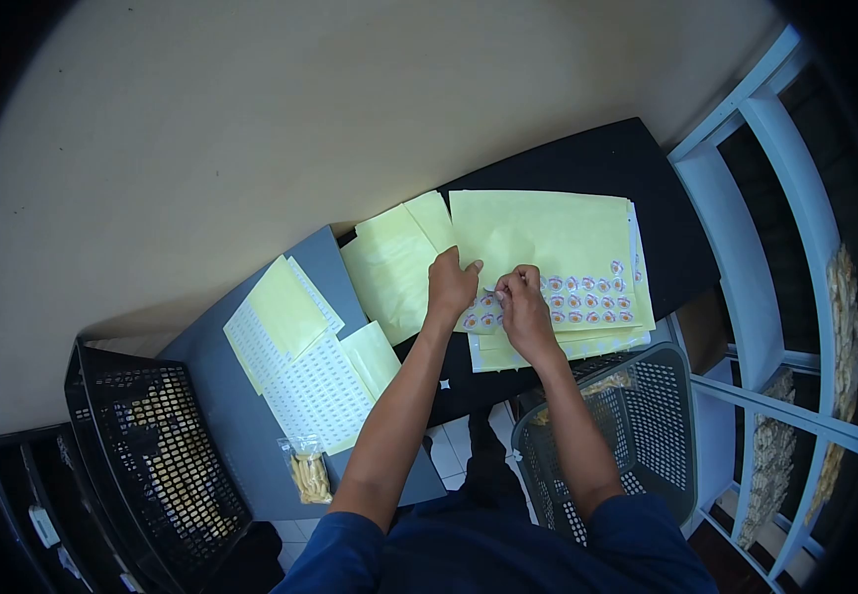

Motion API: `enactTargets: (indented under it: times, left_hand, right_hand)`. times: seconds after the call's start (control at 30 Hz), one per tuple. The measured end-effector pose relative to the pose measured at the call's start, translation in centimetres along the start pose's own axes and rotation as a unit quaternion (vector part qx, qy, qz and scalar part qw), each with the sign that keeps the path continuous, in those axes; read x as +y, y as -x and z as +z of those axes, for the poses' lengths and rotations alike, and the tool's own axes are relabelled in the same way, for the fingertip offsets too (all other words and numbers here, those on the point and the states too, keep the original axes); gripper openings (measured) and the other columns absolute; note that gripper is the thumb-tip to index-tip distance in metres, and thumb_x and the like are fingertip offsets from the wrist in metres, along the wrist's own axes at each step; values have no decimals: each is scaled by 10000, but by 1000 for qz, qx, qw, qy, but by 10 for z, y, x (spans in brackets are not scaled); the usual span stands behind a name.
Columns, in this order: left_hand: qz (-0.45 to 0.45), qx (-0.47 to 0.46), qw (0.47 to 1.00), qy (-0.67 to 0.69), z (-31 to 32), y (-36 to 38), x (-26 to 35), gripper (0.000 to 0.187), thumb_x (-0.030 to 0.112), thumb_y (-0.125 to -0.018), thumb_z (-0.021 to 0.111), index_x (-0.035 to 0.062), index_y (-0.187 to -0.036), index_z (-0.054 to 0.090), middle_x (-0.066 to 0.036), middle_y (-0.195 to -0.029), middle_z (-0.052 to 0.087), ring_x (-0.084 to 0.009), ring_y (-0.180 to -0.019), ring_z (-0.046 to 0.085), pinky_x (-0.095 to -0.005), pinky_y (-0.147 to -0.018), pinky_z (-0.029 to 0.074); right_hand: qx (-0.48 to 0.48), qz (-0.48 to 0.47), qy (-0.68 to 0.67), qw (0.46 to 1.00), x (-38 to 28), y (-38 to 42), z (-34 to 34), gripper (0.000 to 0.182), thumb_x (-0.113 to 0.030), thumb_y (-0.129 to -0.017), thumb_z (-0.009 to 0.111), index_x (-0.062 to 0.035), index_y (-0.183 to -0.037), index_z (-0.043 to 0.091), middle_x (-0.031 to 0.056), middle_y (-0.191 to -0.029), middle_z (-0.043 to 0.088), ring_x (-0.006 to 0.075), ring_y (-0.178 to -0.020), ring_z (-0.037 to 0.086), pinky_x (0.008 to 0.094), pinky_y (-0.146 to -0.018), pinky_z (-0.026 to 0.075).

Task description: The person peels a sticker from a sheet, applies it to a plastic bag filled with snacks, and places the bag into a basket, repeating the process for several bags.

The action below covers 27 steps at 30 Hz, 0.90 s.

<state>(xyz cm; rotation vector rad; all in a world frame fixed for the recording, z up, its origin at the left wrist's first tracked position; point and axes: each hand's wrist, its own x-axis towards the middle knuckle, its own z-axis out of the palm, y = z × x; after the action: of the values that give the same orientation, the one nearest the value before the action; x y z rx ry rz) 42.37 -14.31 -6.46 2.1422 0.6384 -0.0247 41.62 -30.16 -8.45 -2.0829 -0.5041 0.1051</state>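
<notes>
A yellow sticker sheet (548,228) lies on the black-covered table, with rows of small round purple-and-orange stickers (587,301) along its lower part. My right hand (525,305) is closed over the left end of these rows, finger and thumb pinched on what looks like a small sticker (490,291). Just left of it, my left hand (453,285) rests at the sheet's left edge, fingers curled and thumb pointing toward the right hand. Whatever its fingers may hold is hidden. More sheets are stacked underneath.
Yellow backing sheets (389,257) lie left of my hands. On the grey table (251,445) are printed label sheets (315,386) and a clear packet of pale sticks (308,473). A black crate (167,436) stands at left, a grey-green basket (662,426) below right, near a white shelf frame (785,178).
</notes>
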Motion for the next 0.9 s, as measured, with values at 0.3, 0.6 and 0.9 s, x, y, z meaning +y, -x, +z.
enactTargets:
  times: [0.3, 0.6, 0.9]
  left_hand:
    - [8, -2, 1000, -18, 3, -2, -5, 323, 190, -833, 761, -97, -894, 626, -315, -863, 669, -456, -863, 683, -483, -765, 524]
    - [33, 34, 998, 33, 10, -3, -8, 325, 78, -823, 745, -96, -1063, 613, -295, -880, 664, -425, -907, 687, -497, -795, 524]
    - [215, 147, 965, 23, -38, 54, 29, 399, 56, -837, 717, -13, -1211, 595, -225, -1320, 507, -390, -1256, 511, -451, -1057, 423]
  right_hand:
    - [-33, 0, -39, 999, 4, 3, -5, 137, 79, -905, 566, 31, -1027, 528, 188, -1111, 479, 349, -951, 614, 430, -831, 514]
    - [-41, 33, -150, 987, 14, 7, -16, 82, -17, -963, 582, 20, -1026, 545, 137, -1073, 522, 235, -919, 591, 346, -846, 494]
    - [0, 88, -332, 939, -9, 13, -29, 124, -64, -939, 690, -38, -1013, 594, -8, -886, 616, 66, -818, 590, 239, -716, 491]
